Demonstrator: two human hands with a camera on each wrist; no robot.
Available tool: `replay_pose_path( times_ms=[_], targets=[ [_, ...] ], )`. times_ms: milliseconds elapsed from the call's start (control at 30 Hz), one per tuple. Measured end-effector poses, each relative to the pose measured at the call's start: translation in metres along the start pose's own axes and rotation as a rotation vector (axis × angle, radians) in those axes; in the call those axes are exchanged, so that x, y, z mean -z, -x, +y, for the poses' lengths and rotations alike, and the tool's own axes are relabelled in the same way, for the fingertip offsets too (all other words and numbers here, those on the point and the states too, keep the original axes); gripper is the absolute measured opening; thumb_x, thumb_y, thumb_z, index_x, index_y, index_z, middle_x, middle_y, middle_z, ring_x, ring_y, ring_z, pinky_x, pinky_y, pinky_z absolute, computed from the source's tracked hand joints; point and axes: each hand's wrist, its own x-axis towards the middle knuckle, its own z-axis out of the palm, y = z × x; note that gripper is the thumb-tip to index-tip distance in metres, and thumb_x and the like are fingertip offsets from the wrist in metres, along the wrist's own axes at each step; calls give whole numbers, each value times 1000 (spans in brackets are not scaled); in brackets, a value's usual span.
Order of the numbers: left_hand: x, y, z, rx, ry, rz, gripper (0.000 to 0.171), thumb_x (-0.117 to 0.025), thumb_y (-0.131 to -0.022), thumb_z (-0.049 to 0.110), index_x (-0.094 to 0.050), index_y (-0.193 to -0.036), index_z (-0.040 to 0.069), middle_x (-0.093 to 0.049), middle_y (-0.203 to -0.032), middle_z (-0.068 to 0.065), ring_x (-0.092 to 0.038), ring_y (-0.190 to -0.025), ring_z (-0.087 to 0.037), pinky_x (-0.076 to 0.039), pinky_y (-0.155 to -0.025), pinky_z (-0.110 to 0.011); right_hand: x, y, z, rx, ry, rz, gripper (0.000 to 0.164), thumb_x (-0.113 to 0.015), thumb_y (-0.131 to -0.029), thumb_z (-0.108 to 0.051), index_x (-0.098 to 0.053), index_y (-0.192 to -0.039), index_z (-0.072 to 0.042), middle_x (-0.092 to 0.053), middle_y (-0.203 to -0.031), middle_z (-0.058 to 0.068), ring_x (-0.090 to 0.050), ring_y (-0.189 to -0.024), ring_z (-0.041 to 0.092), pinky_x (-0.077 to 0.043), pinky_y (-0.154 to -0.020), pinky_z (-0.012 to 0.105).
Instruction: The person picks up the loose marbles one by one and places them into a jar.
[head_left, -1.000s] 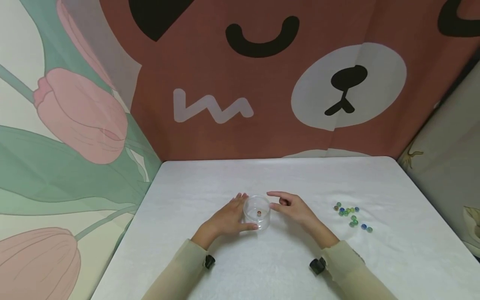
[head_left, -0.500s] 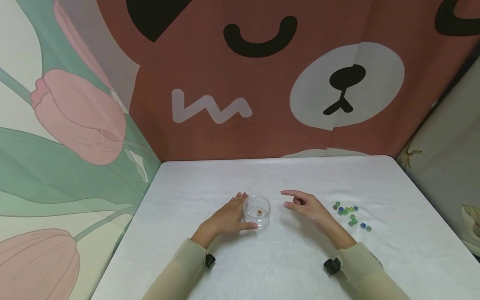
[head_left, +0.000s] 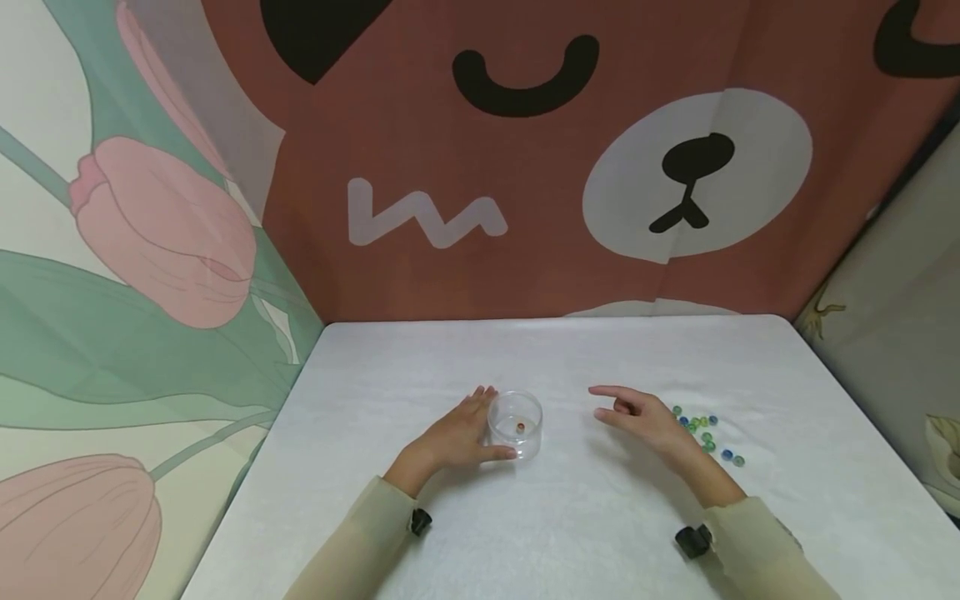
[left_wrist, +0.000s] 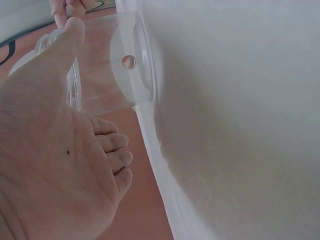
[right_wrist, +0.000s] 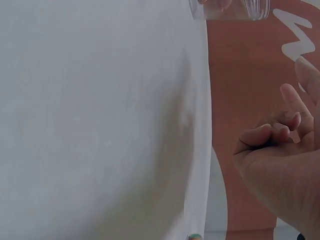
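- A clear jar [head_left: 510,417] stands upright on the white-covered table [head_left: 577,508], with one reddish-orange marble [head_left: 521,427] on its bottom
- The left hand [head_left: 459,433] is at the jar's left side, its thumb along the near side and its fingers by the far left edge; thumb and fingers are spread apart in a wide curve around the jar, and how firmly they press I cannot tell
- The right hand [head_left: 648,422] is well apart from the jar, to its right; thumb and index finger point toward it with a gap between their tips, the other fingers are curled in, and nothing shows in the grip
- Loose glass marbles [head_left: 707,437], green, blue and yellowish, lie farther right of the jar, partly hidden by the right hand
- A reddish-brown backdrop [head_left: 420,283] rises beyond the jar, a flowered cloth [head_left: 112,375] to its left
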Motion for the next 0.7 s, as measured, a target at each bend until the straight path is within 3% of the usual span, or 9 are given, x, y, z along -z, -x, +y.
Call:
replay_pose_path(
  times_ms=[300,700],
  targets=[
    [0,1,1,11,0,-3,109,-60,-87,74,-19,-162,6,-18,-169,-10,-10,-157,-23,-14,-128,-38,18,11,9,14,8,16,49,-74,-94,-27,-63,-137,-6,-41,-76,-1,-40,-69,9,-38,-58,23],
    [-1,1,0,34,27,-9,112,-60,-85,76,-16,-163,7,-15,-170,-8,-8,-157,-22,-16,-128,-41,39,33,14,-28,61,42,50,-72,-96,-30,-61,-140,-9,-43,-80,-1,-41,-71,8,-38,-58,24]
  ],
)
